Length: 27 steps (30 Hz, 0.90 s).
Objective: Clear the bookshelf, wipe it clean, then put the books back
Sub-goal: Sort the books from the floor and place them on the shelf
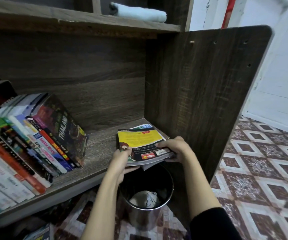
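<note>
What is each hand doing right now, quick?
Left hand: closed, gripping the left edge of the stack of thin books.
Right hand: closed, gripping the same stack's right edge, fingers on top.

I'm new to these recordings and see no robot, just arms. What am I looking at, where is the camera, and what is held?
There is no machine: a person wears one wide-angle camera on the head, looking down at their own arms. The left hand and right hand both grip a stack of thin books at the right end of the shelf, jutting over its front edge. A row of leaning books fills its left part. A folded cloth lies on the upper shelf; a bin stands below.
</note>
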Each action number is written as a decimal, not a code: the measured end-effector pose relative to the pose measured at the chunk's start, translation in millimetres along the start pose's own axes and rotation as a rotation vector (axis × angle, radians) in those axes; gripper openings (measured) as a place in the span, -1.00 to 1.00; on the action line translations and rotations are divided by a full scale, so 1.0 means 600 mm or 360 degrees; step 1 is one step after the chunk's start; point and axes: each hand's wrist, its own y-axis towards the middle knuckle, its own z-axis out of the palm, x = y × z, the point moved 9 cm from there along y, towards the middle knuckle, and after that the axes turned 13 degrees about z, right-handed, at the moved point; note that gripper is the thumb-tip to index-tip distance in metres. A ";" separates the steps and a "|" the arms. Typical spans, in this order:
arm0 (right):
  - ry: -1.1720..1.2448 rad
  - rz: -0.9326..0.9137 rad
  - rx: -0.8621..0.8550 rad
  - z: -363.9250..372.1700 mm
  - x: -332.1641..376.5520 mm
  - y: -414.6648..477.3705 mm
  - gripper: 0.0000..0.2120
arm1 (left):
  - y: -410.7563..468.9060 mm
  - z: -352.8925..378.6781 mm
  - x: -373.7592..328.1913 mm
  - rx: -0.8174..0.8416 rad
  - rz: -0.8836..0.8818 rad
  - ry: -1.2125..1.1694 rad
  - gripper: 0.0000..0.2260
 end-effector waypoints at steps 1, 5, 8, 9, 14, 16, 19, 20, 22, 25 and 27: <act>0.0053 0.0019 0.0141 0.008 -0.004 -0.003 -0.72 | -0.003 -0.005 -0.004 0.0040 -0.0021 -0.0078 -0.87; 0.0386 0.0120 0.0753 0.066 -0.028 -0.011 -0.89 | -0.014 -0.031 -0.023 0.0147 0.0015 -0.0151 -0.89; 0.0647 -0.0025 0.1028 0.095 -0.002 -0.031 -0.79 | -0.018 -0.043 -0.051 0.0156 0.0164 -0.0253 -0.87; 0.0682 -0.0123 0.1038 0.097 0.015 -0.041 -0.73 | -0.019 -0.047 -0.063 0.0151 0.0214 -0.0306 -0.86; 0.0750 -0.0616 0.0846 0.103 0.089 -0.106 -0.59 | -0.026 -0.094 -0.147 -0.0031 0.0555 -0.0179 -0.79; 0.0751 -0.0845 0.0774 0.114 0.110 -0.139 -0.56 | -0.033 -0.141 -0.188 -0.0324 0.0753 0.0132 -0.71; 0.0643 -0.1215 0.0561 0.132 0.132 -0.182 -0.50 | -0.075 -0.183 -0.268 -0.0639 0.1182 0.0388 -0.71; 0.0575 -0.1335 0.0441 0.138 0.136 -0.195 -0.49 | -0.089 -0.180 -0.296 -0.0646 0.1314 0.0472 -0.73; 0.0434 -0.1505 0.0221 0.163 0.138 -0.218 -0.47 | -0.108 -0.169 -0.347 -0.0571 0.1525 0.0696 -0.73; 0.0294 -0.1568 0.0060 0.223 0.121 -0.238 -0.48 | -0.124 -0.143 -0.403 -0.0386 0.1725 0.1107 -0.52; 0.0230 -0.1579 0.0048 0.266 0.109 -0.246 -0.51 | -0.125 -0.128 -0.419 -0.0247 0.1740 0.1469 -0.32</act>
